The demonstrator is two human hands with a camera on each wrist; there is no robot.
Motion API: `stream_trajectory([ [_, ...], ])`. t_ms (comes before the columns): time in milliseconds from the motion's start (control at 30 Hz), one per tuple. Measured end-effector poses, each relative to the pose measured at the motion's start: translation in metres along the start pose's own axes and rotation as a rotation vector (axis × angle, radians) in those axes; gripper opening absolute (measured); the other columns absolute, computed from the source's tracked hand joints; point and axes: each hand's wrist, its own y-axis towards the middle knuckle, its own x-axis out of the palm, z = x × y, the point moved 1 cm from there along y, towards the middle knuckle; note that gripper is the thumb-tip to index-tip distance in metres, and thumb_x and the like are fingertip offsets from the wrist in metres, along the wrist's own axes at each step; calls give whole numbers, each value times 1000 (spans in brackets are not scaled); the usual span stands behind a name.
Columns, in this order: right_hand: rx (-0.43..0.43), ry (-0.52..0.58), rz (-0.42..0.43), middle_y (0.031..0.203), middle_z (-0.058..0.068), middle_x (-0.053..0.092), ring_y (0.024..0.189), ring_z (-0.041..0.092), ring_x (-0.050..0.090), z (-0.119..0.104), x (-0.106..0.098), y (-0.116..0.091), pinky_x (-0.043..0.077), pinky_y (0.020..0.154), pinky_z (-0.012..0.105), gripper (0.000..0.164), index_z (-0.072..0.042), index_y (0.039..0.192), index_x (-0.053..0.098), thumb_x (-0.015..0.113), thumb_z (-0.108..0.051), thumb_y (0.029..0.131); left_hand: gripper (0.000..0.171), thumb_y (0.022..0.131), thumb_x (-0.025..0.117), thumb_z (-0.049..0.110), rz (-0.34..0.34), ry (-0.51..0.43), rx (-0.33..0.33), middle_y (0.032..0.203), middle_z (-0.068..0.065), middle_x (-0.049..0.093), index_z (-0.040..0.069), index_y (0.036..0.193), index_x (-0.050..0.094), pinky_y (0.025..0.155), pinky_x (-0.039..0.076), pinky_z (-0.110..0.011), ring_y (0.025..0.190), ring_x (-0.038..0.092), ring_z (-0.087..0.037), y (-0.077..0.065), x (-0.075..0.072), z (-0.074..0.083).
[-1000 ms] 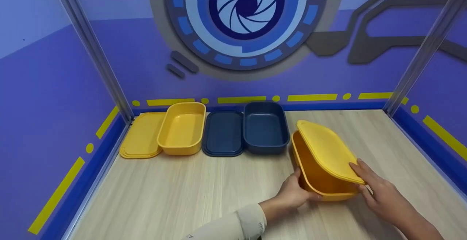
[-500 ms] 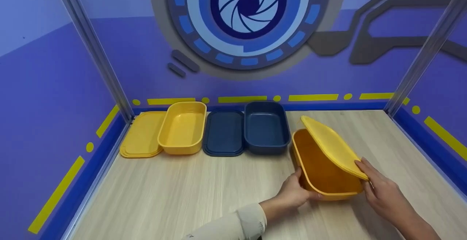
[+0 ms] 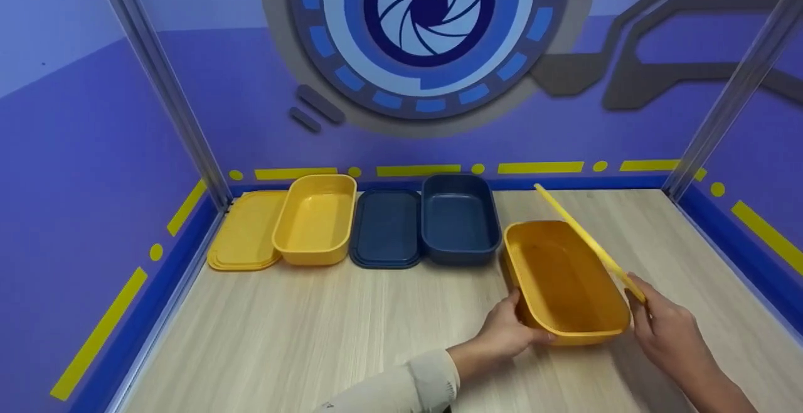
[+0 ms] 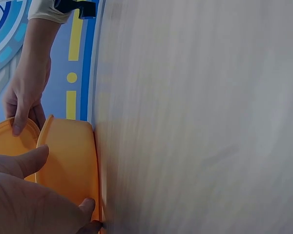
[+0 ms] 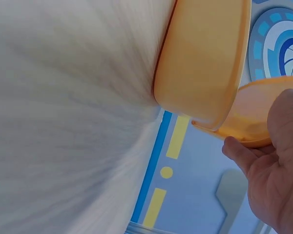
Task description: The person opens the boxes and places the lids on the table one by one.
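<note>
A yellow-orange lunch box (image 3: pixel 580 339) stands uncovered at the right of the table. My left hand (image 3: pixel 505 330) grips its near left corner, thumb at the front wall and fingers along the left side. My right hand (image 3: pixel 671 331) pinches the near end of a yellow lid (image 3: pixel 586 237). The lid is seen almost edge-on in the head view, tilted steeply along the right rim of the box. The right wrist view shows the lid (image 5: pixel 254 112) behind the box wall (image 5: pixel 205 63), with the thumb at its edge.
Left of the box, a row stands along the back wall: a dark blue box (image 3: pixel 461 256), a dark blue lid (image 3: pixel 386 228), a lighter yellow box (image 3: pixel 310 258) and a yellow lid (image 3: pixel 244 231). Blue panels (image 3: pixel 426 149) enclose the wooden table (image 3: pixel 326 337).
The right hand has tipped the lid up and to the right, from lying slanted over the box to nearly edge-on, uncovering the inside. The left hand and the box stay put.
</note>
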Motion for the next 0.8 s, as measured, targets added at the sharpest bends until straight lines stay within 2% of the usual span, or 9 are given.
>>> stream_trajectory([
  [33, 4, 13, 23, 97, 24, 79, 73, 28, 74, 1, 0, 0, 64, 64, 41, 30, 3, 131, 67, 65, 1, 101, 101, 74, 96, 6, 1, 0, 7, 159, -5, 58, 12, 161, 45, 129, 38, -40, 149, 53, -20, 0, 0, 0],
  [100, 17, 30, 51, 74, 14, 68, 59, 12, 56, 2, 0, 1, 50, 49, 28, 21, 3, 124, 68, 65, -3, 104, 100, 75, 96, 7, 2, 8, 17, 158, -4, 59, 13, 161, 46, 128, 39, -40, 149, 53, -19, 0, 0, -1],
  [167, 56, 38, 39, 66, 3, 54, 57, 3, 39, 2, -1, 1, 34, 49, 22, 17, 2, 119, 68, 62, -9, 107, 98, 75, 96, 8, 6, 16, 23, 156, -4, 60, 14, 160, 48, 128, 40, -39, 147, 54, -18, 0, 0, -1],
  [200, 79, 37, 27, 66, 1, 49, 57, 2, 37, 2, -2, 1, 33, 49, 22, 17, 2, 118, 67, 61, -11, 108, 97, 75, 96, 9, 5, 20, 24, 155, -3, 61, 15, 159, 49, 127, 41, -38, 146, 55, -18, 1, 0, -2],
  [333, 172, 18, -40, 67, 1, 47, 57, 4, 37, 0, -3, 2, 32, 50, 22, 23, 1, 116, 65, 55, -20, 112, 91, 75, 96, 10, 10, 35, 25, 150, -1, 65, 18, 155, 53, 125, 43, -37, 143, 57, -17, 1, 0, -2],
  [467, 233, 17, -70, 68, 2, 48, 59, 7, 40, 0, -4, 3, 34, 52, 21, 30, 2, 116, 63, 51, -26, 114, 90, 74, 96, 9, 19, 34, 16, 148, 1, 66, 19, 153, 55, 124, 43, -36, 141, 58, -16, 1, 1, -1],
  [667, 252, 45, -35, 69, 3, 49, 59, 5, 39, 1, -4, 2, 34, 52, 21, 30, 1, 111, 64, 53, -27, 113, 89, 73, 97, 8, 28, 31, 0, 148, 1, 66, 18, 151, 56, 125, 43, -37, 141, 58, -15, 0, 2, 0],
  [800, 256, 63, -4, 72, 7, 56, 59, 4, 40, 1, -3, 2, 35, 50, 20, 29, 1, 106, 65, 55, -26, 113, 90, 73, 97, 9, 29, 26, -11, 150, -1, 65, 17, 153, 55, 126, 42, -38, 143, 57, -17, 0, 2, 0],
])
